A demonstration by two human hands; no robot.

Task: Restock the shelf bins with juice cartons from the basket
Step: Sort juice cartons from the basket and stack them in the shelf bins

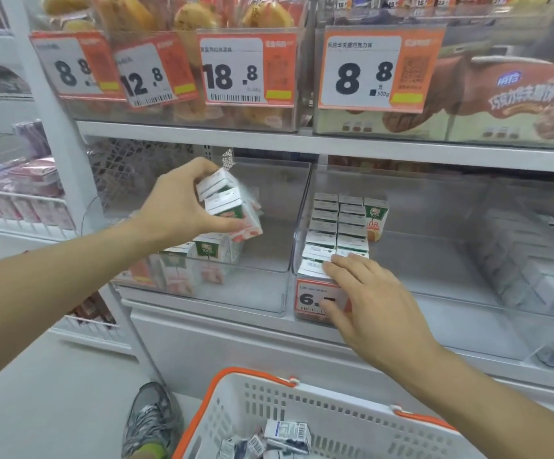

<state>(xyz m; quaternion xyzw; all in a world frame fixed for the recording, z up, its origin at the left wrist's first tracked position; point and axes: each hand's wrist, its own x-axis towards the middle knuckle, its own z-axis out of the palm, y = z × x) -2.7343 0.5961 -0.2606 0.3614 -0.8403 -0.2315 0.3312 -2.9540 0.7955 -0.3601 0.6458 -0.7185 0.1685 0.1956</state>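
Left hand (183,207) around juice cartons (229,207) above left bin (269,293).

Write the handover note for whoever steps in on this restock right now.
Left hand: gripping a stack of small white-and-green juice cartons over the left clear plastic bin, which holds only a few cartons.
Right hand: open, fingers resting on the front cartons of the two neat rows in the right clear bin.
Left to do: white basket with orange rim holds more cartons.
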